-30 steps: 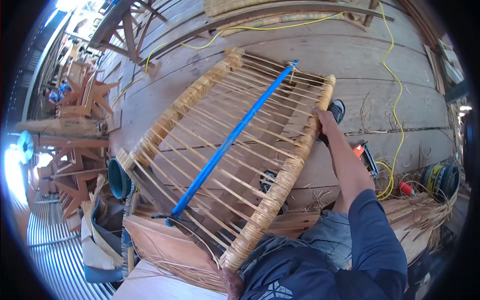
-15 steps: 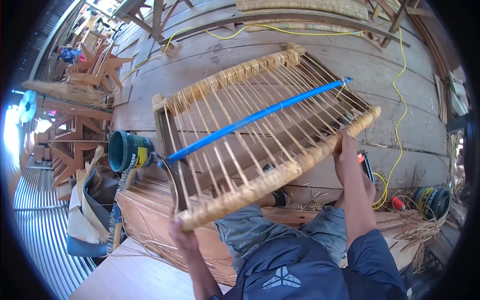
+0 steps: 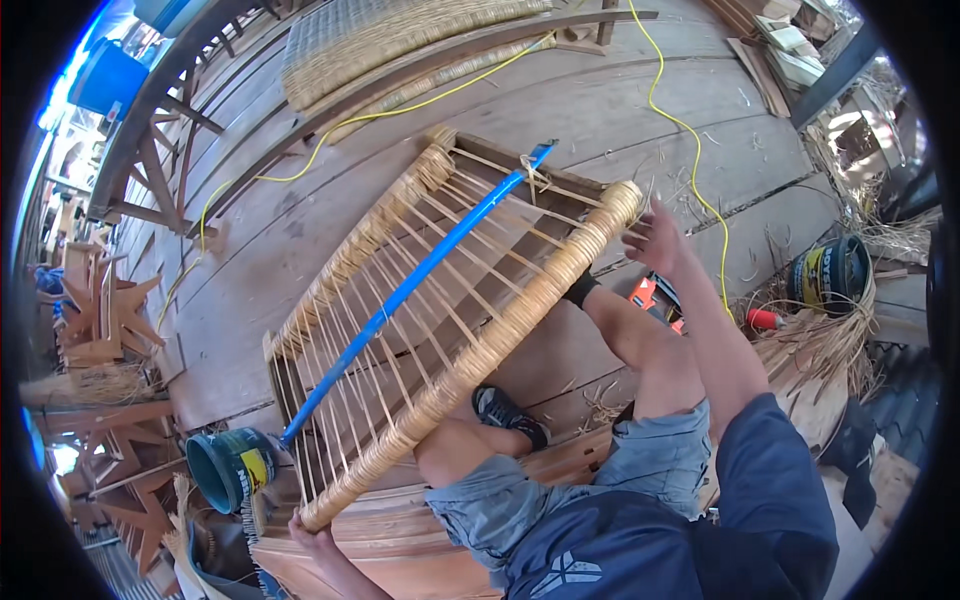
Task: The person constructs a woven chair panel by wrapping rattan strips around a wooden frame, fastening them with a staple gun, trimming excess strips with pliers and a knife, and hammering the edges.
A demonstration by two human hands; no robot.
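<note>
A wooden frame with a strung cane-like weave lies tilted over my legs. Thick wrapped strands cover its near rail (image 3: 490, 345) and far rail (image 3: 365, 245), and single strands run between the two. Across the strands goes a blue pole (image 3: 410, 285), tied with a strip near its upper end. My left hand (image 3: 316, 532) is closed around the near rail's lower left end; part of its fingers is hidden. Just off that rail's right end, my right hand (image 3: 660, 240) has its fingers apart, close to a loose strand end (image 3: 650, 188).
A yellow cord (image 3: 690, 130) winds over the plank floor. A green bucket (image 3: 225, 465) is at the left, another bucket (image 3: 835, 275) at the right beside loose strips. Near my knee lies an orange-and-black tool (image 3: 655, 297). A woven mat (image 3: 400, 40) is at the back.
The frame has turned counterclockwise, its right end swinging up and away. My right hand has let go of the near rail and moved to its right end. My view has shifted rightward.
</note>
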